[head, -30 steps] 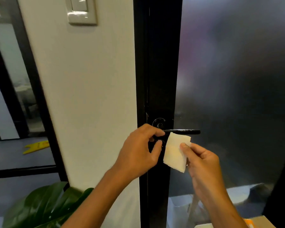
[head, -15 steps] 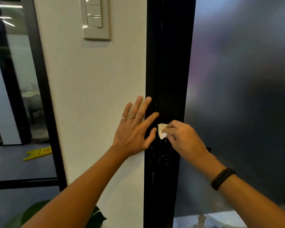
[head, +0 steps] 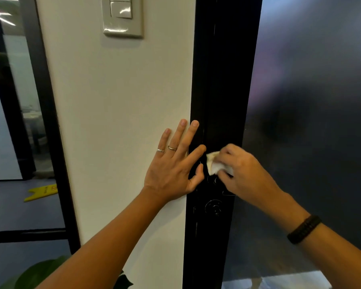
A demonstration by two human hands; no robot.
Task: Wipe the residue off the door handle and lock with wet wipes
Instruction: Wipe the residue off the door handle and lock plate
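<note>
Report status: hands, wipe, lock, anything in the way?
Left hand flat, braced across wall and door frame. Right hand grips wet wipe, pressed above lock. Handle hidden behind right hand. Nothing obstructing.

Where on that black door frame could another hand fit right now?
Bare frame runs from the hands up past the switch, and below the lock. It's crowded where the left hand and the right hand with its wipe meet.

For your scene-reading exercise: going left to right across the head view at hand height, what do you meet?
Yellow floor sign → black glass-partition frame → white wall → left hand → wet wipe → right hand → frosted door glass.
</note>
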